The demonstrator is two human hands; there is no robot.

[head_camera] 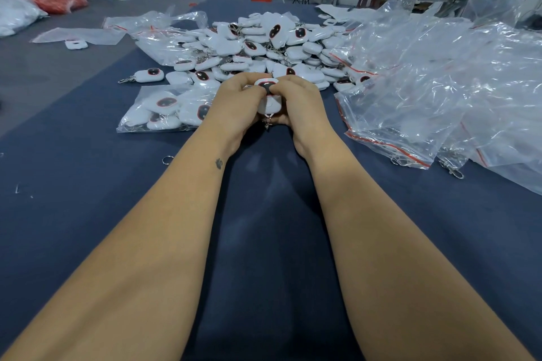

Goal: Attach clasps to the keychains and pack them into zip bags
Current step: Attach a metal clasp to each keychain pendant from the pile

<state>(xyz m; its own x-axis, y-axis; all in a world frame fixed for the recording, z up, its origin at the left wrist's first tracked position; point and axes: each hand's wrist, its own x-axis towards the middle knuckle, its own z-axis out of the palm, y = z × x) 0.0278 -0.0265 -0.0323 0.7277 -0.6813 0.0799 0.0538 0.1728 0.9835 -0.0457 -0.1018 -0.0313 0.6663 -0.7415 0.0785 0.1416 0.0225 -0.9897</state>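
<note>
Small white keychain (268, 97), rigid moulded shell with dark red-rimmed face; judged light, stiff, smooth and slightly slippery, not fragile. Best held by the flat sides of the shell, leaving the end with the metal clasp (267, 123) free. Clasp and ring judged tiny, springy, awkward for fingertips.

Held above the dark blue table (264, 243), between both hands, just in front of the large pile of keychains (258, 44). Left hand (234, 105) curled round the left side of the shell, fingers bent over its upper edge. Right hand (299, 102) curled round the right side, fingertips meeting the left ones on top. Clasp hanging below the shell, between the two palms.

Filled zip bag (167, 108) lying just left of the hands; empty zip bags (410, 91) heaped to the right.
</note>
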